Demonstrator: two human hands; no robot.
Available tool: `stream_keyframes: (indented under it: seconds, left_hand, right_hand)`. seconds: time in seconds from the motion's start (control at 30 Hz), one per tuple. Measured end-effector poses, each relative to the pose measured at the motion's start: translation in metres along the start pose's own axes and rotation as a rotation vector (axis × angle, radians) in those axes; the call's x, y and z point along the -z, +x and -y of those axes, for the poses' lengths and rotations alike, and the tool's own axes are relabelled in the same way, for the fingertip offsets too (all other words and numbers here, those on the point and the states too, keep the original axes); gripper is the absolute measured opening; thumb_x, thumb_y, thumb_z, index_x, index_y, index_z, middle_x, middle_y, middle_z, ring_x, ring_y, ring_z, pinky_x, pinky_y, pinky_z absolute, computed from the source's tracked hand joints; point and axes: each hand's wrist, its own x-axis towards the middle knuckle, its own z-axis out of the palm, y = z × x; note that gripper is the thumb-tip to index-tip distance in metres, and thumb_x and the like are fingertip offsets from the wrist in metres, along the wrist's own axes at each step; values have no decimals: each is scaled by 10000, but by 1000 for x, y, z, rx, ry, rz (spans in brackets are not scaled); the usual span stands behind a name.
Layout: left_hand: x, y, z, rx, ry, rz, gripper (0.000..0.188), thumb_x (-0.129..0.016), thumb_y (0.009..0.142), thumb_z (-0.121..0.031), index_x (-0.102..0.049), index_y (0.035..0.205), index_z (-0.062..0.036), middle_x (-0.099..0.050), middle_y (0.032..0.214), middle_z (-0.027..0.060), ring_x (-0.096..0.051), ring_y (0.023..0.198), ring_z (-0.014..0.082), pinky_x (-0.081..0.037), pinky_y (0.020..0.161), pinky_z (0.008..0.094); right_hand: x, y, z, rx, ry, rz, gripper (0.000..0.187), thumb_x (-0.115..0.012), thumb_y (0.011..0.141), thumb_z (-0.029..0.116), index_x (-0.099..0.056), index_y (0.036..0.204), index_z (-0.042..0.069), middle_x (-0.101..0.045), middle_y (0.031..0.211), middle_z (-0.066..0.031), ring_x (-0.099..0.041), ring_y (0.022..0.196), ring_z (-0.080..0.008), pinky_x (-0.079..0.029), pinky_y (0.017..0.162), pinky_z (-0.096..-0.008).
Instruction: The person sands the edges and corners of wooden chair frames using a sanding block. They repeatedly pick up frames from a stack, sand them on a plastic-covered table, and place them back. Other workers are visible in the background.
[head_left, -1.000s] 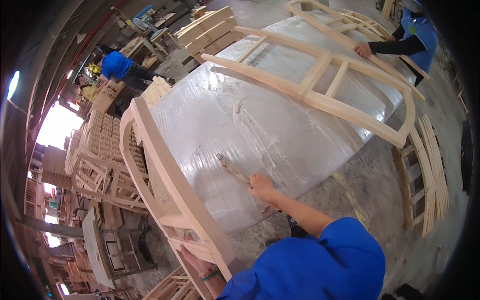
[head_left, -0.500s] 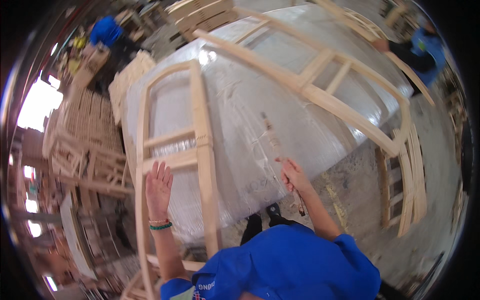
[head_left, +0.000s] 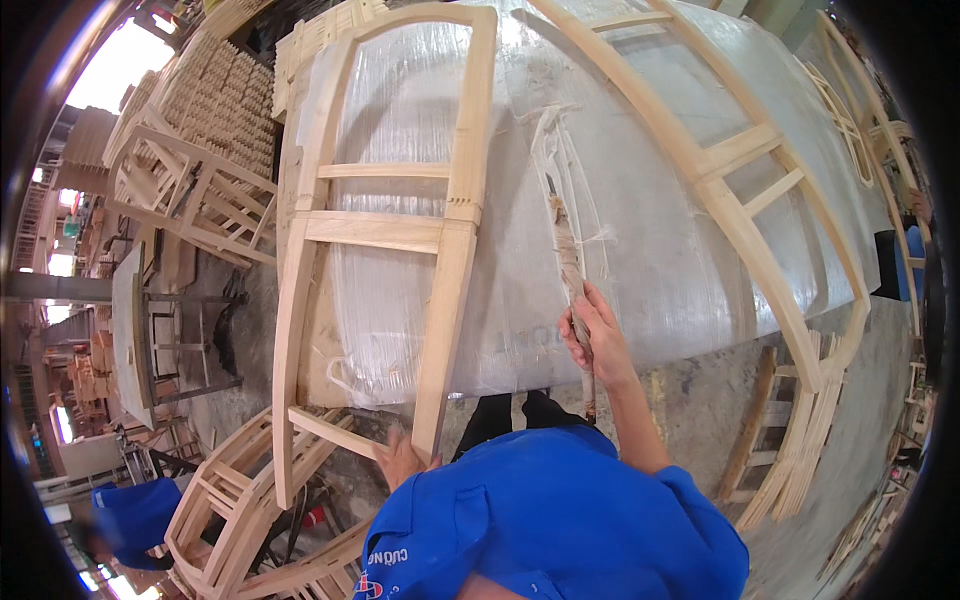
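At the far left, stacks of wooden parts (head_left: 215, 95) and unfinished chair frames (head_left: 190, 190) stand on the workshop floor, well apart from the work surface; a person in blue (head_left: 135, 515) bends near more frames at the lower left. The work surface is a large table wrapped in clear plastic film (head_left: 640, 230), which appears to shield the top from glue or dirt. A curved wooden frame (head_left: 385, 230) lies flat on the film with its lower end overhanging the near edge of the table. The left hand (head_left: 400, 458) is at the bottom of that frame, touching the lower end of the right rail where the bottom crosspiece meets it; the fingers are partly hidden behind the wood and the blue shirt (head_left: 550, 520), so it cannot be told whether they are closed around the rail or only resting against it. Placed there, the hand seems to steady the overhanging end. To the right, the right hand (head_left: 590, 335) is closed around a long, thin stick-like tool (head_left: 568, 265), held upright against the film with its tip pointing away from the body, beside a torn, bunched strip of film. Farther right, a second, longer curved frame (head_left: 740, 190) lies across the table, and more frames (head_left: 790, 450) lean against the table's right side.
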Motion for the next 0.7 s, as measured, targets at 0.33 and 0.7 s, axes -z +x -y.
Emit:
stream_keyframes:
  seconds: [0.33, 0.7]
  left_hand:
    - [45, 73, -22, -81, -287, -88, 467, -699, 725, -371, -559, 932, 24, -614, 839, 197, -586, 893, 351, -212, 1094, 467]
    - [41, 167, -78, -217, -540, -240, 742, -659, 763, -261, -336, 1364, 32, -397, 1383, 247, -321, 1321, 414, -206, 1110, 488]
  right_hand:
    - [-20, 20, -17, -5, -175, 2, 447, -511, 968, 228, -344, 1338, 42, -532, 725, -16, -451, 447, -57, -318, 316, -192]
    - [-54, 18, -27, -230, 111, 51, 425, -452, 993, 319, -495, 1254, -14, -492, 654, 8, -403, 437, -48, -320, 352, -180]
